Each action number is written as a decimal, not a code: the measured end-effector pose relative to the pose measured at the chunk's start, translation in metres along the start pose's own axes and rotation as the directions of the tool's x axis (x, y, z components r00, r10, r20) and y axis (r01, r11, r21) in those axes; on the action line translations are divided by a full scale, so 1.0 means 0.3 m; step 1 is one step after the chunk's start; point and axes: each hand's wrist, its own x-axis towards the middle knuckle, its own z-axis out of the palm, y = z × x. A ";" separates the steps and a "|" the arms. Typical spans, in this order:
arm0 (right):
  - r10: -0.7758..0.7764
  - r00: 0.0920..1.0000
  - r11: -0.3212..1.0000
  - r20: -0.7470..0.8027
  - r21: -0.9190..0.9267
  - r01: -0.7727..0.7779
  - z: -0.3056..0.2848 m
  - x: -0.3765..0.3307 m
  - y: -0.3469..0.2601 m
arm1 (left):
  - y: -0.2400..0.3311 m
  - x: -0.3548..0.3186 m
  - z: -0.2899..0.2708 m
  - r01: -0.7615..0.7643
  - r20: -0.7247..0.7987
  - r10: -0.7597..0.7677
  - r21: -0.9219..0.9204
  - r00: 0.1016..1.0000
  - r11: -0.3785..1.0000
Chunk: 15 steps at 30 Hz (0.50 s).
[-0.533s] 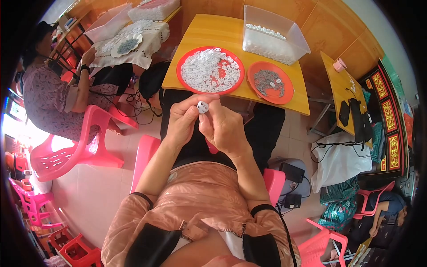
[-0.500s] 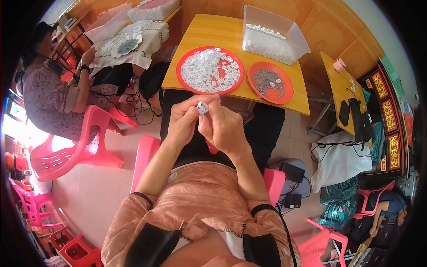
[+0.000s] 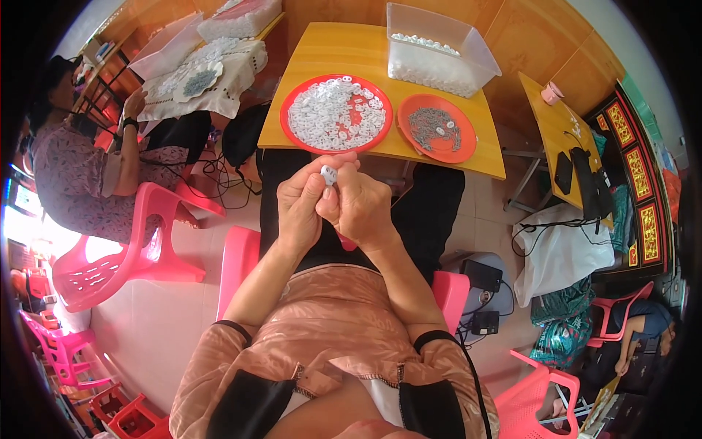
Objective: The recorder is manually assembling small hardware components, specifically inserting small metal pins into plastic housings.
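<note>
In front of my body, my left hand (image 3: 296, 208) and my right hand (image 3: 365, 203) meet, closed on one small white plastic piece (image 3: 328, 175). It is rounded with dark openings, pinched between both thumbs and fingertips. Just beyond my hands, a round red tray (image 3: 284, 121) holds a heap of similar white pieces (image 3: 322, 117). To its right is an orange-red round tray (image 3: 461, 152) with many small grey metal parts (image 3: 431, 121) and a white piece or two lying on them. Whether a metal part is inside my grip cannot be made out.
Both trays stand on a yellow wooden table (image 3: 329, 47), with a clear plastic bin (image 3: 479, 69) of white pieces behind. At left another person (image 3: 80, 168) sits on a pink chair (image 3: 135, 245) at a cloth-covered table. A side table (image 3: 545, 124) stands at right.
The white piece has turned slightly between my fingers, its face now seen more from the side. My hands stay together, and the whole view has shifted a little.
</note>
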 end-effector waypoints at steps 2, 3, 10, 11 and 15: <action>0.018 1.000 1.000 0.008 -0.008 -0.018 -0.002 -0.004 -0.005 | 0.001 -0.001 0.006 0.008 -0.012 -0.008 -0.006 1.000 1.000; 0.034 0.999 0.999 0.018 -0.014 -0.034 -0.002 -0.006 -0.008 | 0.002 -0.002 0.010 0.014 -0.027 -0.015 -0.012 1.000 1.000; 0.074 0.997 0.997 0.004 0.000 -0.074 -0.002 -0.002 -0.020 | 0.013 -0.003 0.030 0.061 -0.072 -0.062 -0.019 0.996 0.998; 0.093 0.996 0.996 0.007 0.013 -0.093 0.000 -0.005 -0.020 | 0.016 -0.003 0.033 0.071 -0.075 -0.072 -0.023 0.995 0.997; 0.155 0.988 0.987 0.010 0.033 -0.155 0.016 -0.018 -0.015 | 0.018 0.006 0.025 0.137 -0.083 -0.136 0.006 0.987 0.991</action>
